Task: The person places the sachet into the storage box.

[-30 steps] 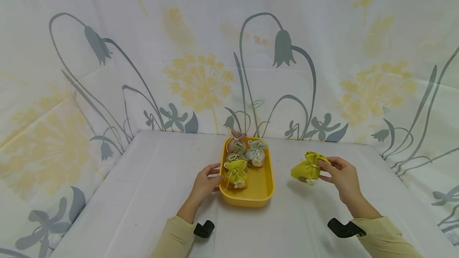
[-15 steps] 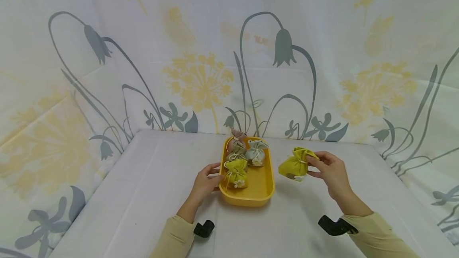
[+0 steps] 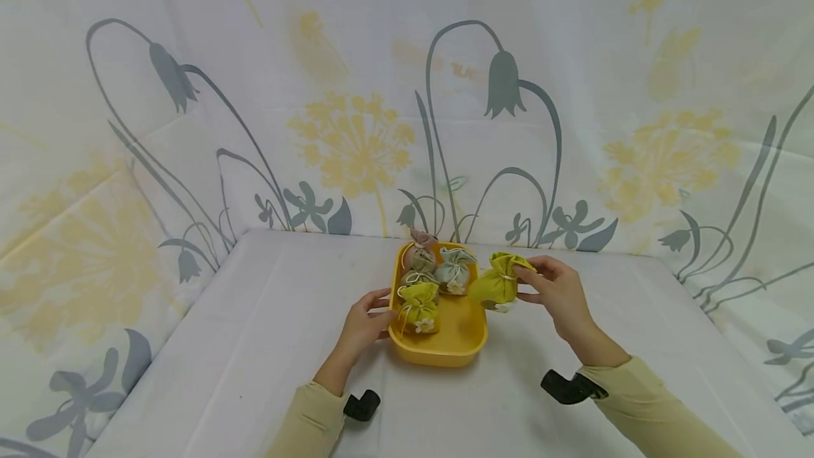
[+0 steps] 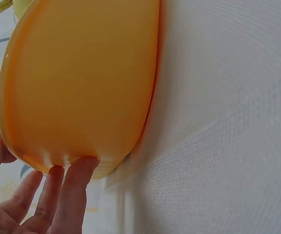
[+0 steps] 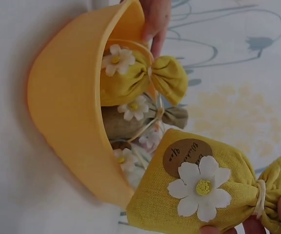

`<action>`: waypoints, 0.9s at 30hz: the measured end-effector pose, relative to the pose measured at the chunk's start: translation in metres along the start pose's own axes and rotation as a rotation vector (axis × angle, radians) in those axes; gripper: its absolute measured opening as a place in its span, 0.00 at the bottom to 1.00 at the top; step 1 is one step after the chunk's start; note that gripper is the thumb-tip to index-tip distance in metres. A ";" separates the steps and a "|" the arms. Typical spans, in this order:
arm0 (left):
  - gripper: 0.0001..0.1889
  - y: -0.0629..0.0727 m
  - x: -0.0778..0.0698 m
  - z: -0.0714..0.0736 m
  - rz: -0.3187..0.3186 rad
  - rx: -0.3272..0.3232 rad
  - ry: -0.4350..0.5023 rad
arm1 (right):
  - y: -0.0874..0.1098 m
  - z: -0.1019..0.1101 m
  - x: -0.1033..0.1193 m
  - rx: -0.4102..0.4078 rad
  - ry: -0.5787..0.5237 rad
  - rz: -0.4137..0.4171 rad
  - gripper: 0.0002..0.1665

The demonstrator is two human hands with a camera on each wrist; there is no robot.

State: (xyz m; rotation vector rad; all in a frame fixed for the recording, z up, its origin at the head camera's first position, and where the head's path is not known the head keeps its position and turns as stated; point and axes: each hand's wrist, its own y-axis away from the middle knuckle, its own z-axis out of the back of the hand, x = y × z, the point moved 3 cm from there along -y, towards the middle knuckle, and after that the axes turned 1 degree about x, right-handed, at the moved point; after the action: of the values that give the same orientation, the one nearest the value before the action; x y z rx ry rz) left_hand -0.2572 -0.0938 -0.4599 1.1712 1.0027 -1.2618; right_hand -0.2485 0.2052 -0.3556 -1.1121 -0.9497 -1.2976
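My left hand (image 3: pixel 361 324) holds the left side of a yellow plastic tray (image 3: pixel 445 357). In the left wrist view its fingertips (image 4: pixel 84 168) lie against the tray's outer wall and the thumb is at the rim. My right hand (image 3: pixel 559 295) pinches the gathered neck of a yellow-green drawstring pouch (image 3: pixel 499 285). This pouch, raised over the tray's right rim, carries a white flower (image 5: pixel 199 188) and a brown round label (image 5: pixel 185 155). Inside the tray sit another yellow-green pouch (image 3: pixel 418 306), an olive pouch (image 5: pixel 126 124), a pinkish pouch (image 3: pixel 422 249) and a pale grey-blue pouch (image 3: pixel 454 274).
The tray stands on a white-covered table (image 3: pixel 273 345). Behind the table hangs a flower-printed cloth (image 3: pixel 356 147). Black wrist mounts (image 3: pixel 362 406) sit at both sleeve cuffs. The tray's near right part shows bare floor.
My right hand has moved left with the yellow-green pouch, from beside the tray to above its right rim. The left hand and the tray have stayed in place.
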 end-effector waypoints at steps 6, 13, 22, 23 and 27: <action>0.25 0.001 0.000 0.000 -0.002 0.003 0.007 | -0.006 -0.016 0.000 0.024 0.006 -0.008 0.20; 0.25 0.000 0.001 0.001 -0.006 0.006 0.000 | -0.014 -0.033 0.001 0.043 0.034 -0.031 0.17; 0.25 -0.001 0.001 0.003 -0.007 0.007 0.012 | -0.027 -0.054 -0.002 0.072 0.038 -0.051 0.17; 0.25 -0.001 0.001 0.002 -0.006 0.008 0.013 | -0.028 -0.055 -0.004 0.074 0.046 -0.057 0.16; 0.25 -0.001 0.000 0.001 -0.006 0.012 0.012 | -0.032 -0.059 -0.013 0.088 0.082 -0.072 0.16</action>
State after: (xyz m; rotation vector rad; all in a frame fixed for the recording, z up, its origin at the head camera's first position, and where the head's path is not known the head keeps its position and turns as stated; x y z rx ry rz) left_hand -0.2580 -0.0951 -0.4596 1.1873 1.0099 -1.2684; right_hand -0.2853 0.1522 -0.3791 -0.9571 -0.9837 -1.3372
